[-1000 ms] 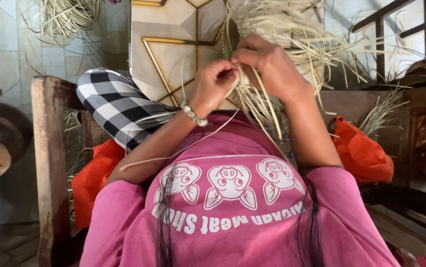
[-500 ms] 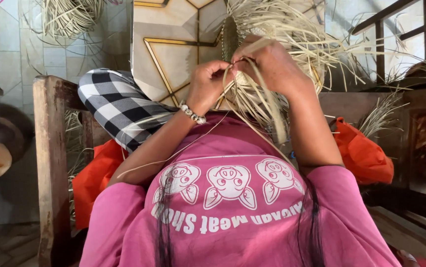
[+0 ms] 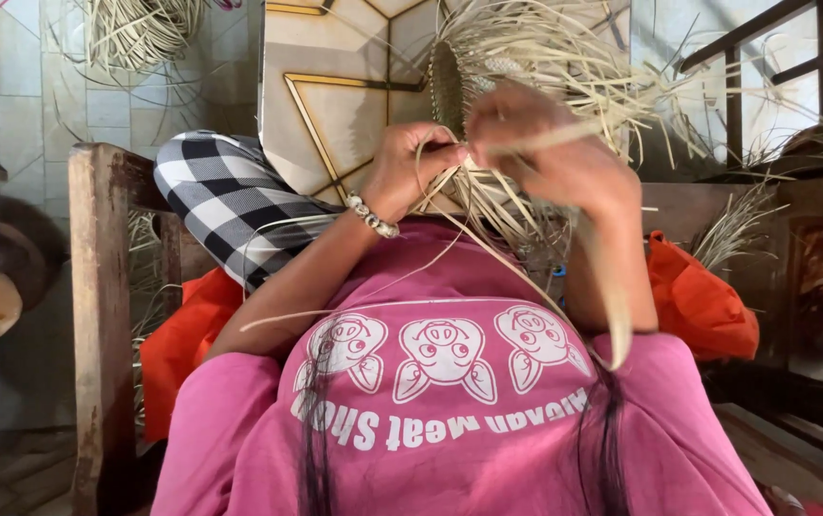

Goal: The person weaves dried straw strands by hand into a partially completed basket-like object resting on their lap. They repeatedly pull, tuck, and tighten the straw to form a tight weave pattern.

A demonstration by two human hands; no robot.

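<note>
Left hand (image 3: pixel 409 167) — fingers curled, thumb and forefinger pinching a single pale straw strand (image 3: pixel 427 158) where it loops up by the edge of the weave. A beaded bracelet (image 3: pixel 371 216) sits at that wrist.

Right hand (image 3: pixel 550 158) — closed over a bunch of strands, one flat strip held across the knuckles; motion blur hides the fingertips, so the exact pinch cannot be told.

Woven straw piece (image 3: pixel 488 115) — held up between both hands in front of the chest, its loose ends fanning out above and to the right; long free strands (image 3: pixel 488 258) trail down over the pink shirt (image 3: pixel 440 401).

Handling note, as a judgement: the working strand is best kept taut and flat at the pinch, drawn snug against the finished edge while the other hand holds the neighbouring strands still, so the weave does not gap.

Surroundings — checked cloth (image 3: pixel 225 205), orange fabric (image 3: pixel 698 301), wooden chair post (image 3: pixel 101 315).

Change against half a second earlier: the looped strand now arcs higher over the left thumb, the right hand has moved slightly outward and blurs, and a broad strip hangs lower at the right.
</note>
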